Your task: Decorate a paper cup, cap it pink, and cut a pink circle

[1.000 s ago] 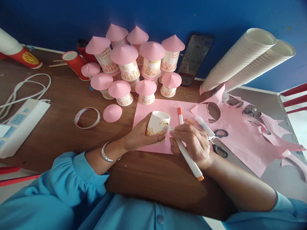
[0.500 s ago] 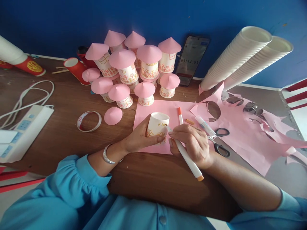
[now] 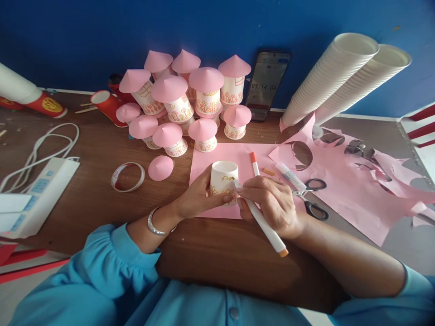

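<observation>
A white paper cup [image 3: 224, 175] with yellow and orange flower drawings is gripped from its left side by my left hand [image 3: 197, 195], thumb across the front. My right hand [image 3: 272, 203] is closed around a white marker [image 3: 267, 226] with an orange end; its tip meets the cup's right side near a yellow scribble below the rim. Beneath both lies a pink paper sheet [image 3: 204, 156]. On it, just beyond my right hand, rest a white marker with a red-orange cap [image 3: 254, 164], a small orange cap [image 3: 268, 171] and a glue tube [image 3: 290, 176].
Several cup houses with pink cone roofs [image 3: 170, 88] stand at the back. Around them are a phone [image 3: 267, 86], tall stacks of white cups [image 3: 326, 81], scissors [image 3: 316, 197], cut pink paper [image 3: 353, 208], a tape roll [image 3: 128, 176], a pink cone [image 3: 161, 168] and a power strip [image 3: 45, 194].
The yellow scribble on the cup appears slightly changed. The view has shifted a little; both hands keep nearly the same pose. The phone's timer reads one unit more.
</observation>
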`<state>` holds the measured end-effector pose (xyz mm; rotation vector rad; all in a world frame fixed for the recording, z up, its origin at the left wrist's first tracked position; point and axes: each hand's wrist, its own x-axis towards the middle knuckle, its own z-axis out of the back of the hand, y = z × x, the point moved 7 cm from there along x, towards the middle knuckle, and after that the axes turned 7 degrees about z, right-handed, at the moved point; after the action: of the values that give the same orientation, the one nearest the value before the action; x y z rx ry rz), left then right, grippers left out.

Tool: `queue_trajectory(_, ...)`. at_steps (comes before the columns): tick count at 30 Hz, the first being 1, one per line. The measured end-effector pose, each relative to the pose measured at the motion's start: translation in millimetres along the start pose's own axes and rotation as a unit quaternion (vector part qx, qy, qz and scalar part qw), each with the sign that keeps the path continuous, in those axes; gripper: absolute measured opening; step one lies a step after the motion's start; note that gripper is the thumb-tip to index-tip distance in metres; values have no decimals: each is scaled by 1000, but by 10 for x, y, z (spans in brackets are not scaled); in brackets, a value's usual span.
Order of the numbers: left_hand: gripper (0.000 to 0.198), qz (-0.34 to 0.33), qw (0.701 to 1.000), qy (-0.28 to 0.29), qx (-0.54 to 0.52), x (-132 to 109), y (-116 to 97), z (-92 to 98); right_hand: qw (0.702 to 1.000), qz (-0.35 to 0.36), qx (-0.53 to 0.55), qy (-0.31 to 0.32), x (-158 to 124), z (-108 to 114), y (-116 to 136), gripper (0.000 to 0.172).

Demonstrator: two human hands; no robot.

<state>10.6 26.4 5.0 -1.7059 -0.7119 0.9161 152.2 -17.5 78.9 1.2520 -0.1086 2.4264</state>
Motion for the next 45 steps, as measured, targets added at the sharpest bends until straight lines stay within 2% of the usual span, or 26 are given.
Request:
queue_trajectory(5,52,-18,1000,5,-12,-8,-4,-8,1000,2,-6,0,33,11,10,19)
queue_trajectory(12,52,-9,1000,8,-10,-7,7,-8,1000,10,-12,-5,91,24,31,14)
queue_trajectory(38,49,-6,1000,6,-15,-3,-6,-12,1000,4,-10,7,60,14,9,19)
queue_trajectory(45,53,17,997,15,-77,-4,-3,-14,1000,12,4,-26,121,88,34,18)
